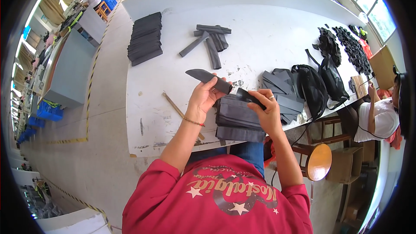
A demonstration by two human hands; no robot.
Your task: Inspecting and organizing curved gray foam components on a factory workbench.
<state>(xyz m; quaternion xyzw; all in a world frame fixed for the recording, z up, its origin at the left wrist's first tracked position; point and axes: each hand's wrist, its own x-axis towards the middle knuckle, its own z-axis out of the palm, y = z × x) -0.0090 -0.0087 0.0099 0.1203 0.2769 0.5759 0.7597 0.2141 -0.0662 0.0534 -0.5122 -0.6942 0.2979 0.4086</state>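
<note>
Two hands worked above the white bench (173, 78). The left hand (199, 99) had its fingers (211, 82) closed around a dark curled strip (200, 75); the right hand (270, 113) pinched a black piece (248, 97) near that strip's end. Stacked dark strips (238, 115) lay below, a wooden stick (173, 105) leftward.

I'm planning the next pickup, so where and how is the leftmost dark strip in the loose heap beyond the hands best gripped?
Probably across its narrow width, on the near-left half, coming in from the left. The leftmost dark strip lies slanted, with that end free on the white table, while its far-right end meets the other strips.
</note>
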